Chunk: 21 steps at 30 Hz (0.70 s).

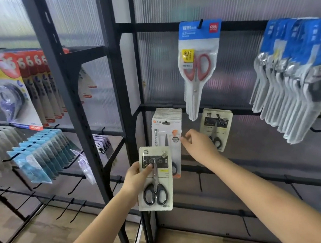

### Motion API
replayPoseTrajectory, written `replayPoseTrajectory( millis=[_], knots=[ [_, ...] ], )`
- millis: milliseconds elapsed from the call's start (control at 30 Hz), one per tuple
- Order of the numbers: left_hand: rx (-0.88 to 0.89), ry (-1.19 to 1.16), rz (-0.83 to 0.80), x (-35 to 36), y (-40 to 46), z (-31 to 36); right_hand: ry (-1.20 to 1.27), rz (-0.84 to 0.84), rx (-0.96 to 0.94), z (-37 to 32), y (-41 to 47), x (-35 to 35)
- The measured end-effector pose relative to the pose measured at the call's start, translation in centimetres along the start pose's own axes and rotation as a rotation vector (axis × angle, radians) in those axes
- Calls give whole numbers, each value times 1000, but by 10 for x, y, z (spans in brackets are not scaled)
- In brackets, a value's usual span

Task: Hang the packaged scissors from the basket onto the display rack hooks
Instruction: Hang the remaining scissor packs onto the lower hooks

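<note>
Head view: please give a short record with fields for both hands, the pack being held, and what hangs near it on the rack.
left hand: grips a scissors pack by its left edge
held pack: black-handled scissors on a pale card, upright, not yet on a hook
right hand: reaches between two hanging packs, fingers curled; contact unclear
matching pack: already hung, right of that hand
orange-marked stack: hangs behind the held pack
red-handled scissors: hang above

The single head view looked forward and slightly down from the person's eye level, close to the rack (pixel 134 108), at arm's reach. It faced the hooks squarely, with the floor (pixel 48 234) along the bottom edge.
</note>
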<state>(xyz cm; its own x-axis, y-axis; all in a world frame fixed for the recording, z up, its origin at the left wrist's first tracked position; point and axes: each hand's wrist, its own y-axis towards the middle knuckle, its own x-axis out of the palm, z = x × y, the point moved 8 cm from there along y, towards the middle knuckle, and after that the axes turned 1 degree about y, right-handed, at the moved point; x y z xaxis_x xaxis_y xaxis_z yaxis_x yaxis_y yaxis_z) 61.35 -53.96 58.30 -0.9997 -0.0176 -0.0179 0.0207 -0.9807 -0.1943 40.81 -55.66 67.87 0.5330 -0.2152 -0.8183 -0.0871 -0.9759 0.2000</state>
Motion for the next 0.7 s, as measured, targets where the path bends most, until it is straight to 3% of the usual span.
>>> replayPoseTrajectory(
  millis=[167, 467, 700],
  knots=[
    [37, 46, -129, 51, -1, 1, 198, -101, -9, 17, -13, -19],
    [45, 13, -332, 150, -8, 0, 156, -22, 125, 89, -41, -62],
    [42, 33, -372, 190, -8, -10, 205, -19, 185, 123, -48, -72]
  ],
)
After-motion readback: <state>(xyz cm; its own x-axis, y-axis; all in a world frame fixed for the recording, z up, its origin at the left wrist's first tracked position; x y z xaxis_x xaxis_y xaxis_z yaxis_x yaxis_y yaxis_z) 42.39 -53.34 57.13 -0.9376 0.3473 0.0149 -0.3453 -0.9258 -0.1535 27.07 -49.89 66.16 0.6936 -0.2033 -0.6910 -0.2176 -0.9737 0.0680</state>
